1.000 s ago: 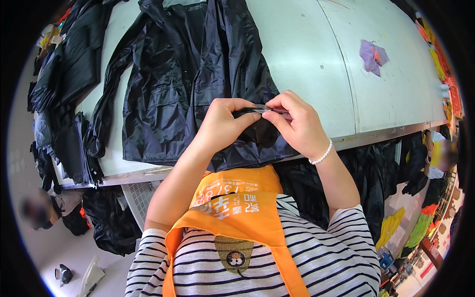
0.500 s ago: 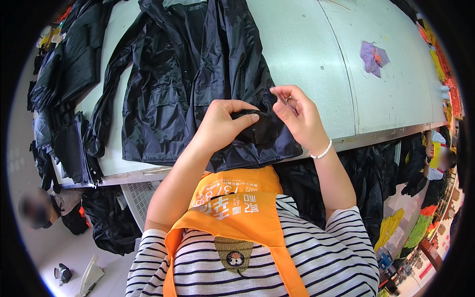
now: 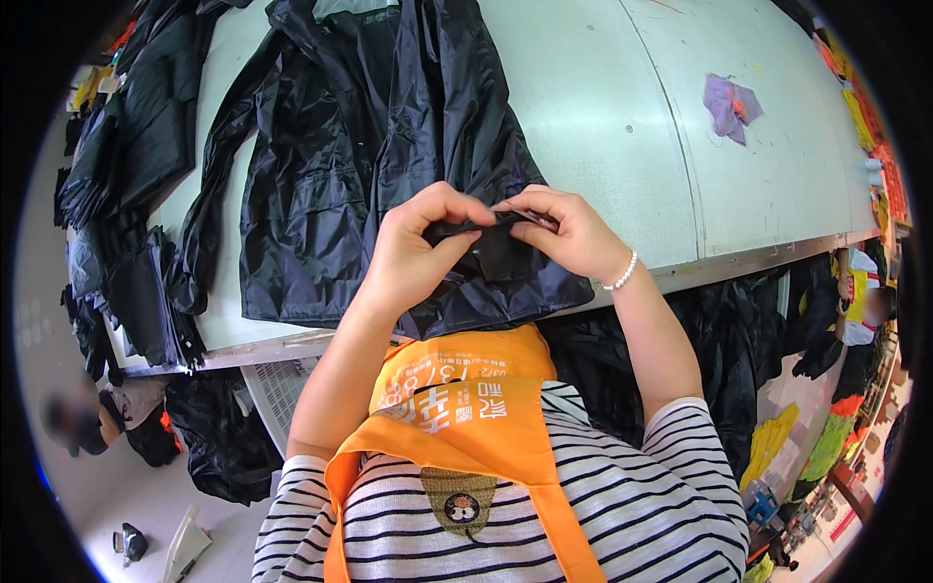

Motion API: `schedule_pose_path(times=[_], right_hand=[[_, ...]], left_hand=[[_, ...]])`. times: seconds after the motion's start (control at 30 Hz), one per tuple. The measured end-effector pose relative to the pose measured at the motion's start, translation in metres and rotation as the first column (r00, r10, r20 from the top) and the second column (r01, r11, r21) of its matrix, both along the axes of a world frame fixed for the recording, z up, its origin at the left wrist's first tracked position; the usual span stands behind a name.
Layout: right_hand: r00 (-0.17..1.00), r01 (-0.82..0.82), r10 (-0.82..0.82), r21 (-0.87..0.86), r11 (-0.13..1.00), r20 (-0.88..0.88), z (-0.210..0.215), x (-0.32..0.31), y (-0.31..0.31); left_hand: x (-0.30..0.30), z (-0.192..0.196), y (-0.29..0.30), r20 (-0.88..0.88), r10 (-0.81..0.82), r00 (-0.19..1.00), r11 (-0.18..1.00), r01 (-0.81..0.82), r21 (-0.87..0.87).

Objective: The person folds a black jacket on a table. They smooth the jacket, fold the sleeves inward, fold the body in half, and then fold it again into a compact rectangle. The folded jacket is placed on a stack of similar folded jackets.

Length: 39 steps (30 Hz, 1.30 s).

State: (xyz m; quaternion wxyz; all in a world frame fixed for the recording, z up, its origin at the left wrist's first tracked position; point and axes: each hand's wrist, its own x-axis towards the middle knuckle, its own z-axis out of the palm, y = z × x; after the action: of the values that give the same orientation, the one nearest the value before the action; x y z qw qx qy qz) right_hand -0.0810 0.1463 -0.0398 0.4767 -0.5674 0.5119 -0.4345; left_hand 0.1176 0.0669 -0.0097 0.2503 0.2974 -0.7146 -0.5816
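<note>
A black jacket (image 3: 321, 204) of shiny thin fabric lies spread on the pale table, its lower edge hanging over the near side. My left hand (image 3: 418, 243) pinches a gathered fold of the jacket between thumb and fingers. Close to its fingertips, my right hand (image 3: 569, 231) is closed at the same fold, a white bead bracelet on its wrist. Within the right fingers shows part of a slim, shiny tool (image 3: 546, 222), which looks like small thread snips; most of it is hidden by the fingers.
Stacked black garments (image 3: 146, 146) line the table's left side. A crumpled purple cloth (image 3: 731, 107) with an orange patch lies at the far right. The table's near edge (image 3: 719, 272) runs below my hands, with black garments (image 3: 680, 360) beneath it. Another person (image 3: 860, 301) is at the right.
My right hand has moved left and slightly down, meeting the left hand at the fold. The left hand has shifted slightly left, still pinching the jacket.
</note>
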Motion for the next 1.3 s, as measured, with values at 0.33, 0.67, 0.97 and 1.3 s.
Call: schedule_pose_path(times=[0.33, 0.67, 0.97, 1.3], right_hand=[[0.976, 0.105, -0.125, 0.117, 0.988, 0.178, 0.010, 0.001, 0.003], [0.976, 0.191, -0.208, -0.198, 0.961, -0.065, 0.032, 0.008, 0.005], [0.797, 0.033, -0.427, -0.675, 0.737, -0.427, 0.011, 0.016, 0.009], [0.885, 0.138, -0.399, -0.683, 0.717, -0.241, 0.018, 0.027, 0.011]], left_hand=[[0.021, 0.003, -0.006, 0.111, -0.070, 0.991, 0.945, 0.031, 0.325], [0.010, 0.008, -0.002, 0.078, 0.147, 0.986, 0.986, -0.140, -0.088], [0.023, -0.006, 0.009, -0.222, 0.000, 0.975, 0.522, -0.189, -0.832], [0.016, 0.009, 0.010, -0.182, 0.199, 0.963, 0.587, -0.266, -0.765]])
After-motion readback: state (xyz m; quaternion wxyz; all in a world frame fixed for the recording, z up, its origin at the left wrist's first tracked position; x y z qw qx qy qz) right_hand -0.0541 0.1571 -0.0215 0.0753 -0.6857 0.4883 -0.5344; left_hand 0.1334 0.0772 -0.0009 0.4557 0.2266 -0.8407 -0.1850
